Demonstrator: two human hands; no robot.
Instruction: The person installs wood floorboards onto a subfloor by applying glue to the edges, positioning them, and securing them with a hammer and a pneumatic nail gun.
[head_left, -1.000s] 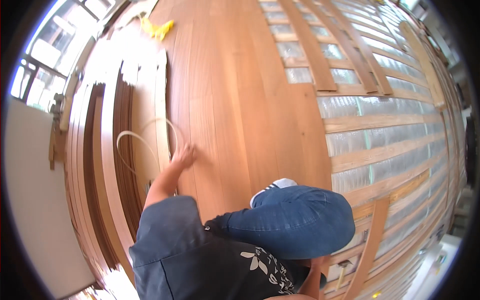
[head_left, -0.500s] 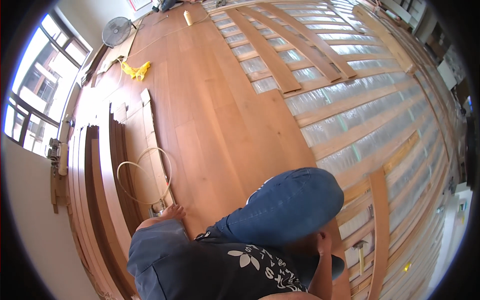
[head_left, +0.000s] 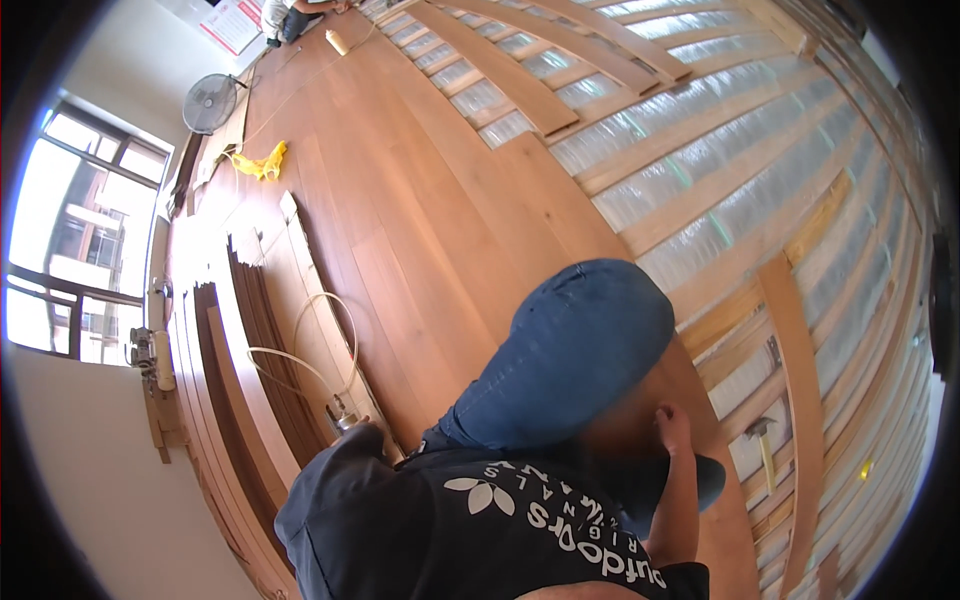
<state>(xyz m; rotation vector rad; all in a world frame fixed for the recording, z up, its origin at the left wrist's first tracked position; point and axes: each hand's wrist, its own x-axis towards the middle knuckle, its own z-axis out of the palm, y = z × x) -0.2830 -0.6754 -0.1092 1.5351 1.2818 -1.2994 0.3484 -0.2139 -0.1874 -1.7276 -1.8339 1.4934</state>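
Observation:
My left hand (head_left: 371,431) is low at the left, mostly hidden by my dark sleeve; its fingers cannot be made out. Right beside it lies a metal air fitting (head_left: 344,417), joined to a looped pale hose (head_left: 352,335); whether I grip it is unclear. My right hand (head_left: 674,428) hangs beside my bent knee, fingers loosely curled and nothing visible in them. Beneath me stretch laid brown floorboards (head_left: 430,230). To the right of my right hand, a claw hammer (head_left: 765,455) with a pale handle rests across the wooden joists.
Stacked planks (head_left: 235,380) run along the left wall. A yellow plastic bag (head_left: 260,160), a fan (head_left: 210,103) and a cream bottle (head_left: 337,42) are farther off. Joists over silvery sheeting (head_left: 690,180) fill the right, with loose boards (head_left: 500,70) across them. Another person (head_left: 290,18) crouches at the far end.
The view has shifted and turned. My left hand, earlier spread at the board edge beside the fitting, is now largely behind my sleeve. My right hand stays beside my knee.

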